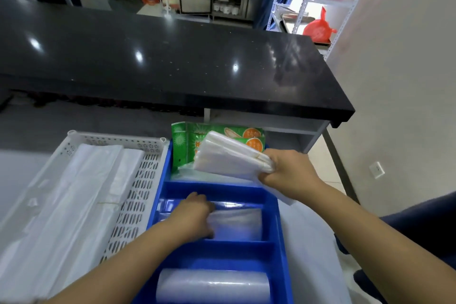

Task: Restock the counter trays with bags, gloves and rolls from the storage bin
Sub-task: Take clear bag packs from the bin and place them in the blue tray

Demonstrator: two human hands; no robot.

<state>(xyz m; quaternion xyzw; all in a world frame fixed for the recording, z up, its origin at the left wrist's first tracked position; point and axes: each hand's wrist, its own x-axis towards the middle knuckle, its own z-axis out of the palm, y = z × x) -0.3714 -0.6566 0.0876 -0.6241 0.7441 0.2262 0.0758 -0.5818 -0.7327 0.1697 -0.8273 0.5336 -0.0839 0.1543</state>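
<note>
Bundle of white bags (229, 158) is in my right hand (288, 171), fingers curled round one end; its long axis points left and away, above the far compartment of the blue tray (217, 247). My left hand (195, 215) grips a clear pack (238, 224) in the middle compartment.

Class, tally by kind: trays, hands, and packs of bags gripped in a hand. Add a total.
Trays: 2, blue tray and white tray
Hands: 2, left hand and right hand
Gripped packs: 2, clear pack and white bundle
Total: 6
</note>
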